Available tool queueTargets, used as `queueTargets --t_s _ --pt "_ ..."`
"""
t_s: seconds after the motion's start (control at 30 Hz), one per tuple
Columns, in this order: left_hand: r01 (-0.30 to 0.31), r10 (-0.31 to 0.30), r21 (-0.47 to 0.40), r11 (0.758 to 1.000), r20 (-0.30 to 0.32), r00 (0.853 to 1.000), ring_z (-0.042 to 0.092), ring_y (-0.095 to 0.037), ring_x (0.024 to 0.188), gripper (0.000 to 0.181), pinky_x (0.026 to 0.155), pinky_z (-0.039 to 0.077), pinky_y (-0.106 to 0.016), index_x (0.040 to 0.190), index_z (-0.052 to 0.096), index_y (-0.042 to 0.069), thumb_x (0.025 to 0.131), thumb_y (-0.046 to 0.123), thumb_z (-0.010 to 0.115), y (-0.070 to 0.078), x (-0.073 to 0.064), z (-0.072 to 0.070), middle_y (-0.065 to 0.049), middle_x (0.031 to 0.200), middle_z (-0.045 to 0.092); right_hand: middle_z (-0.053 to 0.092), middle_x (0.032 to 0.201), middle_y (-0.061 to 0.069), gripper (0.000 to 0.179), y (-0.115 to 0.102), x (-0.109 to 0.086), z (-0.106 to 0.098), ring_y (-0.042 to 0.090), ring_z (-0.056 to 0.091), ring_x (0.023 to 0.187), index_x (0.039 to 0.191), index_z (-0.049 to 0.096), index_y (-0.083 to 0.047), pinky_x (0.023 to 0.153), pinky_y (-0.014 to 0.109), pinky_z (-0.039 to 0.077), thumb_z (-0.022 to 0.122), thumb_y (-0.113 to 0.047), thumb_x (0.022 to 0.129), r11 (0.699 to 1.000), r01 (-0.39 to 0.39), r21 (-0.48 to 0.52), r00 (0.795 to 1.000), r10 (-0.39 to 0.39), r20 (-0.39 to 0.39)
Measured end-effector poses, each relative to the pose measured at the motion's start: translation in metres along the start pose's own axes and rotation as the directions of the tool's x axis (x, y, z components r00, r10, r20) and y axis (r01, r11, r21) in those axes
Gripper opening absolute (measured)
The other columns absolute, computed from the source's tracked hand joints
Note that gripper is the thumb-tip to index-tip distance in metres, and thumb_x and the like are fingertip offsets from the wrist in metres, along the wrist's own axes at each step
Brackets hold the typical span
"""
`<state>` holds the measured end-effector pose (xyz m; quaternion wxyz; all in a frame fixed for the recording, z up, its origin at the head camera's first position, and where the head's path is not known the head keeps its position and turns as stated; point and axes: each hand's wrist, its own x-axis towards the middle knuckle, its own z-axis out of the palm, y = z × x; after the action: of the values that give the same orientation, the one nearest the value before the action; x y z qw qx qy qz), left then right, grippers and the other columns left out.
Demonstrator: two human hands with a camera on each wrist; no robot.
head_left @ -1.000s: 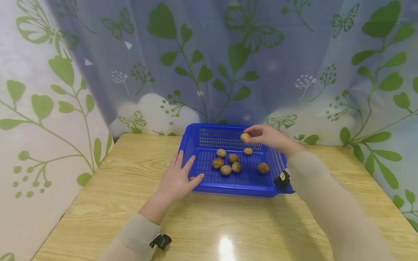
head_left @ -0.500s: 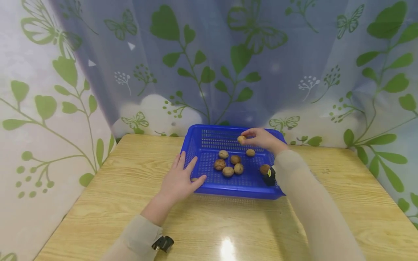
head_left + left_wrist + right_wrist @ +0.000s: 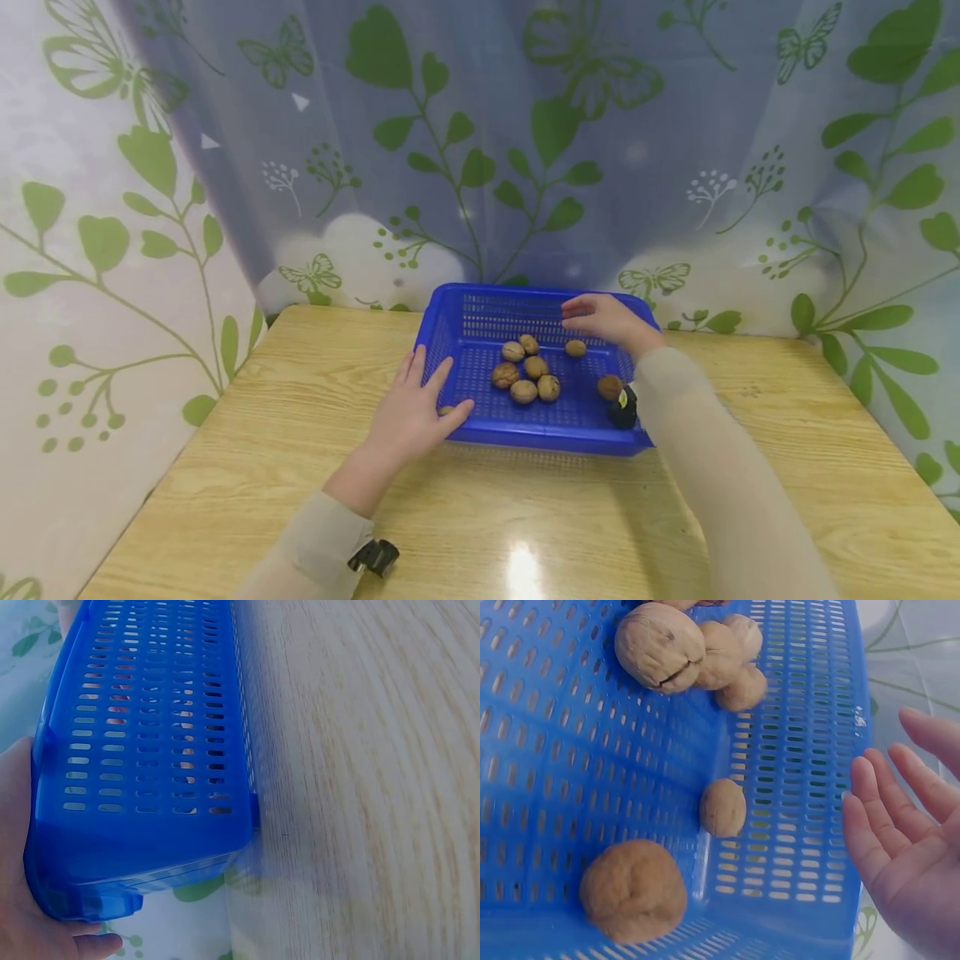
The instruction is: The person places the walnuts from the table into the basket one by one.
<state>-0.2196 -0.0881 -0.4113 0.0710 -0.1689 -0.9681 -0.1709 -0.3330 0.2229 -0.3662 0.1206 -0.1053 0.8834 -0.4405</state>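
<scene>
A blue plastic basket (image 3: pixel 540 435) with slotted walls holds several walnuts (image 3: pixel 505 376). My left hand (image 3: pixel 408 421) rests on the rim at the basket's near left corner, fingers straight and spread. One walnut (image 3: pixel 446 410) in that corner is mostly hidden behind its thumb. My right hand (image 3: pixel 609 320) hovers over the far right part of the basket with nothing in its fingers, relaxed and apart. A walnut (image 3: pixel 529 344) lies at the back of the cluster. Nearest the right hand is a small walnut (image 3: pixel 723 808) by the far wall. A larger walnut (image 3: pixel 634 891) sits to the right.
The basket stands on a light wood-grain table (image 3: pixel 480 517), close to its far edge. Behind hangs a patterned curtain (image 3: pixel 495 150) with leaves and butterflies. A black wrist camera (image 3: pixel 375 558) is strapped at the left sleeve, another (image 3: pixel 622 408) at the right.
My right hand moved left with a walnut, then let it go; that walnut now lies with the cluster, where one walnut has shifted slightly. The left hand stays on the rim.
</scene>
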Motion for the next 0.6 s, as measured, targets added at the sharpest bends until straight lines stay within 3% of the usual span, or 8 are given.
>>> queueTargets --t_s 0.27,0.47,0.6 --pt "-0.018 0.018 -0.009 1.0 0.0 1.0 0.009 -0.039 0.139 0.077 0.103 0.029 -0.054 0.145 0.036 0.011 0.089 0.063 0.042 -0.004 0.001 0.006 -0.027 0.15 0.014 0.049 0.131 0.024 0.046 -0.003 -0.018 -0.016 0.036 0.046 0.12 0.131 0.046 0.006 0.097 0.047 0.04 0.058 -0.016 0.093 0.999 0.038 -0.028 0.999 -0.038 -0.009" --pt "-0.013 0.013 -0.016 1.0 0.008 1.0 0.009 -0.04 0.138 0.078 0.104 0.026 -0.055 0.145 0.034 0.01 0.089 0.062 0.044 -0.004 0.001 0.002 -0.027 0.15 0.014 0.047 0.133 0.023 0.047 -0.014 -0.037 -0.028 0.036 0.044 0.122 0.132 0.045 0.005 0.099 0.047 0.038 0.057 -0.02 0.094 0.997 0.066 -0.04 0.997 -0.065 0.031" --pt "-0.024 0.024 0.005 1.0 0.016 1.0 0.011 -0.042 0.138 0.078 0.105 0.025 -0.056 0.145 0.034 0.008 0.089 0.062 0.044 -0.001 0.002 -0.001 -0.029 0.149 0.015 0.051 0.129 0.023 0.045 -0.017 -0.055 -0.033 0.036 0.046 0.121 0.13 0.048 0.004 0.098 0.049 0.038 0.057 -0.022 0.094 0.987 0.068 -0.146 0.998 -0.065 0.026"
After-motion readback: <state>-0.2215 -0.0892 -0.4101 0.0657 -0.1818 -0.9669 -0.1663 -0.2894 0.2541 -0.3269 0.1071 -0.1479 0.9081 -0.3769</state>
